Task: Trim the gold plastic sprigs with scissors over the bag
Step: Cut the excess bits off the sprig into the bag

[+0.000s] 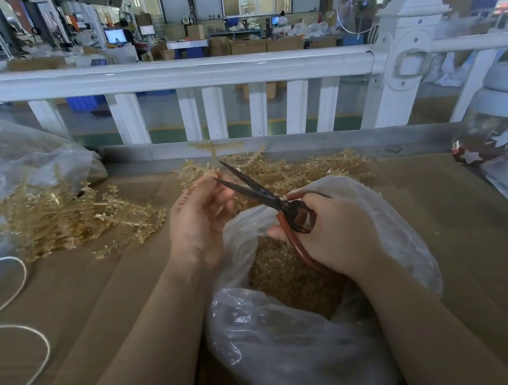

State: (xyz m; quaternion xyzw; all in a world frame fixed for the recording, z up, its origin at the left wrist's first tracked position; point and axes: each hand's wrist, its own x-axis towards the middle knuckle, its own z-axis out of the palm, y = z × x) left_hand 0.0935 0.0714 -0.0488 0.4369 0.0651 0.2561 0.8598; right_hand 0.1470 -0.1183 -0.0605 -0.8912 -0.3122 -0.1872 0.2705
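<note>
The left hand [197,217] pinches a gold sprig [211,156], apparently at its stem, above the clear bag [294,345]. The right hand [335,230] grips red-handled scissors [265,195], blades parted beside the sprig.

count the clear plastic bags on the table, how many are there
2 plainly. One clear plastic bag lies open under the hands, holding gold trimmings. A second bag sits at far left behind the gold sprigs. Plastic at the right edge may be a third.
</note>
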